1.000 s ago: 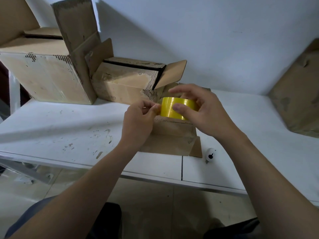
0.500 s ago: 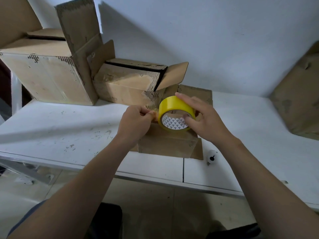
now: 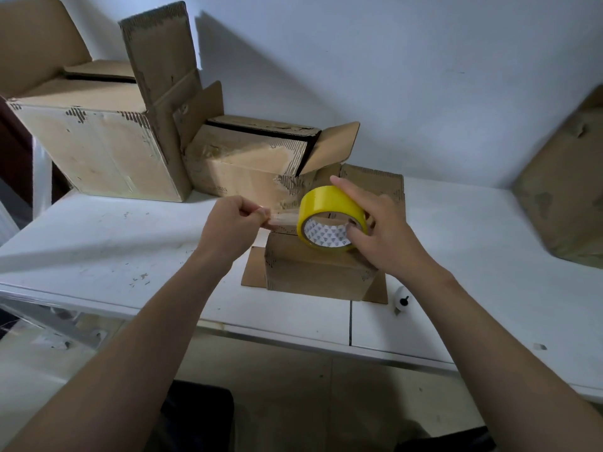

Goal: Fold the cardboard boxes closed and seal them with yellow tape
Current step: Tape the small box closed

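Hands are held over the small cardboard box (image 3: pixel 313 275) near the front of the desk (image 3: pixel 130 243). The left hand (image 3: pixel 228 228) is curled, its fingertips pinching the free end of a drawn-out strip (image 3: pixel 282 218). The yellow tape roll (image 3: pixel 329 207) is gripped by the right hand (image 3: pixel 388 236) — thumb at the core, index finger over the top. A large box (image 3: pixel 98 148) and a lower box (image 3: pixel 241 164) are set side by side behind, flaps raised.

A white table (image 3: pixel 98 243), scuffed and flecked with dark marks, stands against a pale wall (image 3: pixel 424 76). A seam splits its front part. A small white object with a black knob (image 3: pixel 402 301) lies near the front edge. Below, a tiled floor (image 3: pixel 293 386) shows.
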A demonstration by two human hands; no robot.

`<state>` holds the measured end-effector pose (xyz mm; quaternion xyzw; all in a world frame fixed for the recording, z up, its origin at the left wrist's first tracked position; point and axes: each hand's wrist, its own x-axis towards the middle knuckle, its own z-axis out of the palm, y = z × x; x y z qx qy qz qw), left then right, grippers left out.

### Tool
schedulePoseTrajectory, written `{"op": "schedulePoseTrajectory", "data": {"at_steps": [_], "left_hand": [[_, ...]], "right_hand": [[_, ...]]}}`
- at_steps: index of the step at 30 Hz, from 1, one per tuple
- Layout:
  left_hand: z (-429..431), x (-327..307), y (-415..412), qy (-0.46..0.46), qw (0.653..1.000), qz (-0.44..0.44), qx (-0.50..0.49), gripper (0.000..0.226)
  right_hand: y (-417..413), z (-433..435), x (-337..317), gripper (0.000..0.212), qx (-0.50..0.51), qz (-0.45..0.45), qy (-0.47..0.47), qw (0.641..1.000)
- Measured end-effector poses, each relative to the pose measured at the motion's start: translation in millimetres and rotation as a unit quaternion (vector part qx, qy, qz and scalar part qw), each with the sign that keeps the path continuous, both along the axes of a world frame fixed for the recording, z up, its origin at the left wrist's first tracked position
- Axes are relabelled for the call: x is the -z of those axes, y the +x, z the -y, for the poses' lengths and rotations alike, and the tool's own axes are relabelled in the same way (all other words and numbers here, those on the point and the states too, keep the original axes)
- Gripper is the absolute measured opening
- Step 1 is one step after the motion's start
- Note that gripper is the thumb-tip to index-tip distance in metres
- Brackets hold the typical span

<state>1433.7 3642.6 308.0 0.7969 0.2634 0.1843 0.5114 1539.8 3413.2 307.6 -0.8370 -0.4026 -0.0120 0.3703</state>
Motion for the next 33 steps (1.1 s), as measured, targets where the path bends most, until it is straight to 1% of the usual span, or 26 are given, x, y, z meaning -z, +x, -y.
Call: {"op": "schedulePoseTrajectory", "data": {"at_steps": [2, 5, 8, 10, 12, 15, 20, 22, 25, 27, 30, 33], "left_hand": [[-8, 1, -5, 0.008, 1.000, -0.002, -0.001, 0.021], [-13, 8, -10, -0.003, 1.000, -0.023, 0.002, 0.020], [-18, 18, -13, -0.043, 0.999, -0.030, -0.003, 0.019], [-21, 23, -15, -0.053, 0.998, -0.045, 0.002, 0.023], [-22, 28, -15, -0.062, 0.996, -0.064, 0.011, 0.026], [-23, 34, -12, -0.087, 0.993, -0.085, 0.008, 0.022], [-19, 46, -7, -0.108, 0.990, -0.090, -0.002, 0.017], [-14, 50, -4, -0.094, 0.991, -0.093, -0.003, 0.019], [-10, 54, -1, -0.017, 0.995, -0.101, 0.004, 0.021], [-8, 56, 0, 0.017, 0.994, -0.106, 0.007, 0.021], [-9, 56, 2, 0.001, 0.992, -0.123, 0.017, 0.024], [-10, 56, 2, -0.005, 0.984, -0.174, 0.035, 0.031]], "right_hand": [[1, -2, -8, 0.074, 0.020, 0.059, -0.044, 0.997], [-1, -9, -14, 0.075, 0.041, 0.104, -0.086, 0.990], [-8, -19, -17, 0.076, 0.053, 0.148, -0.102, 0.982], [-13, -29, -17, 0.076, 0.057, 0.173, -0.104, 0.978], [-16, -35, -17, 0.074, 0.060, 0.178, -0.096, 0.978], [-19, -41, -16, 0.070, 0.071, 0.195, -0.097, 0.973], [-20, -46, -15, 0.067, 0.064, 0.215, -0.107, 0.969], [-19, -47, -14, 0.068, 0.063, 0.217, -0.105, 0.969], [-19, -48, -11, 0.069, 0.063, 0.214, -0.099, 0.970], [-18, -49, -9, 0.071, 0.065, 0.206, -0.094, 0.972], [-18, -50, -6, 0.075, 0.067, 0.202, -0.087, 0.973], [-16, -50, -4, 0.077, 0.064, 0.194, -0.081, 0.976]]}}
